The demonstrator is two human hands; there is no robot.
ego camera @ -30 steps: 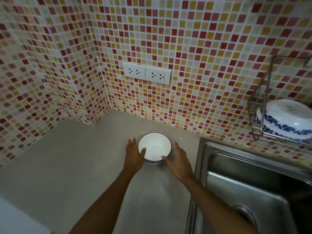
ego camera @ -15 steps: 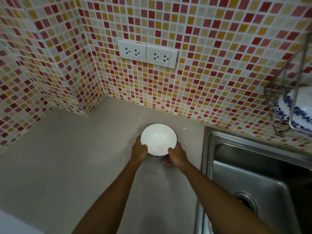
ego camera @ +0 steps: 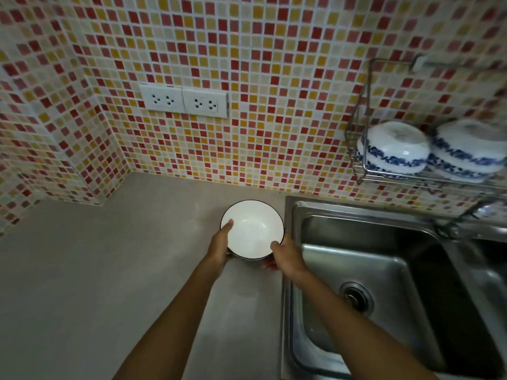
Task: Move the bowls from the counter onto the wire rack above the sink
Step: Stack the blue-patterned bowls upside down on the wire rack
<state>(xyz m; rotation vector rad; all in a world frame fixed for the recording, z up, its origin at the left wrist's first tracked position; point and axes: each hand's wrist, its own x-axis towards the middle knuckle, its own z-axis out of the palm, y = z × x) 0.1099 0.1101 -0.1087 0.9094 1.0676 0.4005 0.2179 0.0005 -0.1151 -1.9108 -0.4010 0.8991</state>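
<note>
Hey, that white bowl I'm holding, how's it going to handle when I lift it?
The white bowl looks glazed, so probably rigid, breakable and somewhat slippery. Both hands, left hand and right hand, grip opposite sides, so it should stay level.

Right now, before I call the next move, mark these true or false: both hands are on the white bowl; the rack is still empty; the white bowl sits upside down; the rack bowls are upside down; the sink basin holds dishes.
1. Both hands grip the white bowl. True: the left hand holds its left side and the right hand its right.
2. The wire rack is empty. False: two blue-patterned bowls rest on it.
3. The white bowl is upside down. False: it is open side up.
4. The rack bowls are upside down. True.
5. The sink holds dishes. False: only its drain shows in the visible basin.
</note>
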